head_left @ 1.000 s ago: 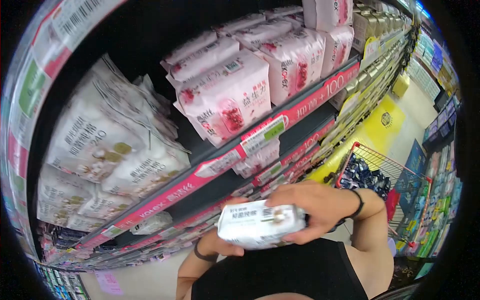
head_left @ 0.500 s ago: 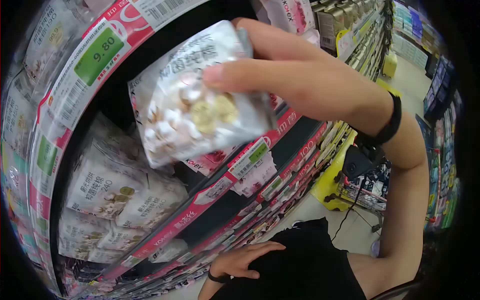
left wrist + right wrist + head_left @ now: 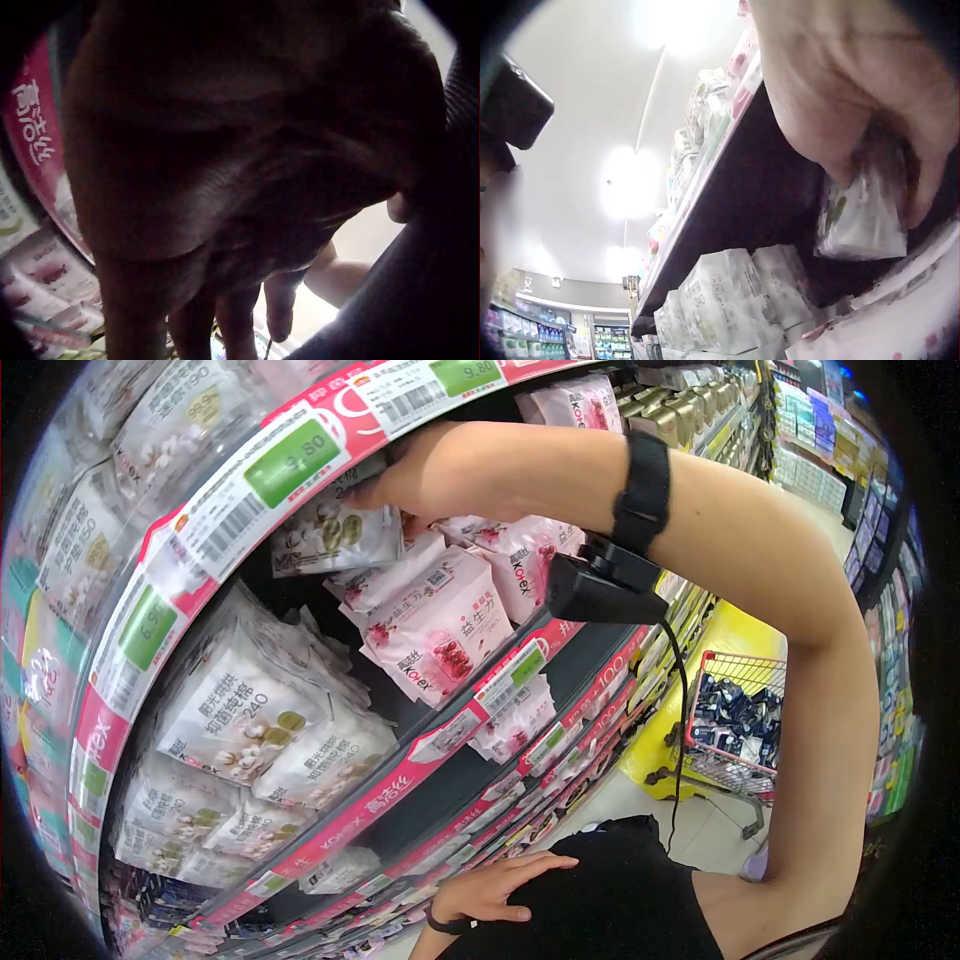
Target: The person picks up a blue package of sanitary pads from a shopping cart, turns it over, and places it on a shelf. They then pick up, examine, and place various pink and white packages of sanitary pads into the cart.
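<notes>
My right hand reaches under the upper shelf edge and pinches a white package with a cotton print. In the right wrist view, thumb and fingers of the right hand lie on both sides of the package, which hangs above pink packs. To its left are white packs. In the head view, pink packs sit just below the held package. My left hand rests low by the black top, fingers extended, holding nothing; the left wrist view shows the dark palm of this hand.
White packs are stacked at the left of the shelf. A price-tagged shelf edge runs above the right forearm. A cart with dark packs stands on the right, and a cable hangs from the right wrist camera.
The right hand brought the white package from near the torso up to the shelf, then farther in under the upper edge. The left hand let go of it and moved down to the torso.
</notes>
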Motion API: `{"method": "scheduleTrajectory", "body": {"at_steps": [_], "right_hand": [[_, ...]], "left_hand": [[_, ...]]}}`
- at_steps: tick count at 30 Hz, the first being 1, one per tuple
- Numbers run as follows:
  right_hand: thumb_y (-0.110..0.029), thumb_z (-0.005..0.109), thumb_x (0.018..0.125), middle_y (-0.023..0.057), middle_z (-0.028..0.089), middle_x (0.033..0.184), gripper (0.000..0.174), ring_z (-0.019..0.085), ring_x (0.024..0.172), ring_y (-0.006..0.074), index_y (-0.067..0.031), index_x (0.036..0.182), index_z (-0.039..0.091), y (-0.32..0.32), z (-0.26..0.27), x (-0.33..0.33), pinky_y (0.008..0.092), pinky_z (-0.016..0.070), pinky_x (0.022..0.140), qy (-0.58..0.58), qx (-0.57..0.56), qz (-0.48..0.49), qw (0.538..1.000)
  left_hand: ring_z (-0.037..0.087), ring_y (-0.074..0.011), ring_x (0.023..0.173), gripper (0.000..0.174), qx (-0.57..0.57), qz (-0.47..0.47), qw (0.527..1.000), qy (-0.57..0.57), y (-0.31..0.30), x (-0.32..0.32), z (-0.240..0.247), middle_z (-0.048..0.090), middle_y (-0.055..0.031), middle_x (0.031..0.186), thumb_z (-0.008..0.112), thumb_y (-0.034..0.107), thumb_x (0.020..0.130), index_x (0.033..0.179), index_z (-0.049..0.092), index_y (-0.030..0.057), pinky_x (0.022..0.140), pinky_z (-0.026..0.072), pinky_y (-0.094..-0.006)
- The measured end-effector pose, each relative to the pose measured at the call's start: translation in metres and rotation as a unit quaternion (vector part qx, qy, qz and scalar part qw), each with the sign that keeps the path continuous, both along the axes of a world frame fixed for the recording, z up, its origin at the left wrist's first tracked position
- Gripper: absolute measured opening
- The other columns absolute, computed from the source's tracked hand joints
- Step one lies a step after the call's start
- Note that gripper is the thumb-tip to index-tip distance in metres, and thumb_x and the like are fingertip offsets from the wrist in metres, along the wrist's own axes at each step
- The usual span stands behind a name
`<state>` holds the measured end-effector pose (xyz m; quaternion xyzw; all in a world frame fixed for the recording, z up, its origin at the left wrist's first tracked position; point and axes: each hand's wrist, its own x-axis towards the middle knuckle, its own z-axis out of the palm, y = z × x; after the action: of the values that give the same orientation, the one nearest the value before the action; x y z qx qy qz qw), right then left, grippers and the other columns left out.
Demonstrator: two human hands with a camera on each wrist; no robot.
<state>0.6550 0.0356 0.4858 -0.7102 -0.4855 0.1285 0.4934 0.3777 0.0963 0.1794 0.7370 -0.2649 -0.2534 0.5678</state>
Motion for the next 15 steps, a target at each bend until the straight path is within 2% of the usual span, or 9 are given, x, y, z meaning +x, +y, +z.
{"method": "scheduleTrajectory", "body": {"at_steps": [2,3,6,7,8,11,14,15], "right_hand": [[-0.023,0.065,0.093,0.0169,0.067,0.118,0.045,0.066,0.087,0.0220,-0.0010,0.132,0.057,0.024,-0.001,0.011,0.0347,0.0540,0.080,-0.024,-0.018,0.017,0.999],[-0.018,0.064,0.091,0.0169,0.065,0.121,0.045,0.066,0.090,0.0218,-0.0017,0.132,0.057,0.026,0.004,0.007,0.0354,0.0538,0.083,-0.075,-0.054,0.016,0.996],[-0.017,0.064,0.089,0.0178,0.064,0.125,0.047,0.065,0.099,0.0231,-0.0025,0.133,0.057,0.036,0.011,-0.004,0.0356,0.0527,0.088,-0.122,-0.051,0.005,0.991],[-0.018,0.065,0.089,0.0185,0.064,0.126,0.047,0.062,0.108,0.0248,-0.0029,0.133,0.058,0.044,0.004,-0.003,0.0355,0.0509,0.090,-0.164,-0.011,-0.003,0.986],[-0.017,0.064,0.089,0.0186,0.063,0.127,0.047,0.061,0.110,0.0251,-0.0029,0.134,0.057,0.049,0.000,-0.003,0.0356,0.0501,0.092,-0.156,-0.015,-0.004,0.988],[-0.018,0.063,0.090,0.0190,0.061,0.130,0.047,0.058,0.114,0.0259,-0.0029,0.135,0.057,0.061,-0.004,-0.009,0.0359,0.0482,0.094,-0.136,-0.028,0.007,0.990],[-0.019,0.062,0.091,0.0192,0.060,0.132,0.048,0.057,0.116,0.0266,-0.0032,0.136,0.056,0.056,-0.001,-0.017,0.0365,0.0472,0.096,-0.158,-0.037,0.024,0.986],[-0.020,0.062,0.091,0.0190,0.060,0.132,0.048,0.057,0.116,0.0268,-0.0035,0.136,0.056,0.054,0.000,-0.018,0.0369,0.0469,0.096,-0.180,-0.029,0.026,0.983]], "left_hand": [[0.040,-0.0344,0.137,0.100,-0.005,0.011,1.000,-0.020,0.000,-0.005,0.000,0.041,-0.0191,0.148,0.054,0.072,0.086,0.153,0.028,0.0013,0.116,0.0260,-0.0429],[0.042,-0.0341,0.133,0.097,0.014,0.007,1.000,-0.007,-0.001,-0.006,0.004,0.043,-0.0181,0.144,0.056,0.067,0.085,0.153,0.029,0.0027,0.114,0.0278,-0.0429],[0.048,-0.0332,0.122,0.091,0.050,-0.001,0.999,0.012,-0.008,-0.005,0.011,0.048,-0.0160,0.133,0.062,0.053,0.082,0.153,0.030,0.0065,0.108,0.0326,-0.0429],[0.049,-0.0329,0.119,0.090,0.056,0.001,0.998,0.009,-0.009,-0.006,0.011,0.049,-0.0156,0.130,0.063,0.049,0.080,0.154,0.030,0.0073,0.106,0.0337,-0.0428],[0.050,-0.0326,0.116,0.090,0.065,0.004,0.998,0.007,-0.009,-0.008,0.010,0.050,-0.0153,0.127,0.064,0.044,0.079,0.154,0.030,0.0081,0.104,0.0347,-0.0426],[0.051,-0.0331,0.116,0.088,0.100,0.015,0.995,-0.016,-0.007,-0.017,0.006,0.049,-0.0160,0.129,0.064,0.042,0.079,0.153,0.031,0.0083,0.104,0.0358,-0.0425],[0.053,-0.0316,0.108,0.088,0.026,0.055,0.995,-0.078,-0.006,-0.026,-0.003,0.049,-0.0145,0.112,0.054,0.066,0.091,0.154,0.029,0.0104,0.095,0.0401,-0.0393],[0.052,-0.0316,0.111,0.084,0.030,0.059,0.996,-0.062,-0.006,-0.029,-0.004,0.049,-0.0145,0.118,0.058,0.058,0.089,0.153,0.031,0.0103,0.099,0.0384,-0.0410]]}}
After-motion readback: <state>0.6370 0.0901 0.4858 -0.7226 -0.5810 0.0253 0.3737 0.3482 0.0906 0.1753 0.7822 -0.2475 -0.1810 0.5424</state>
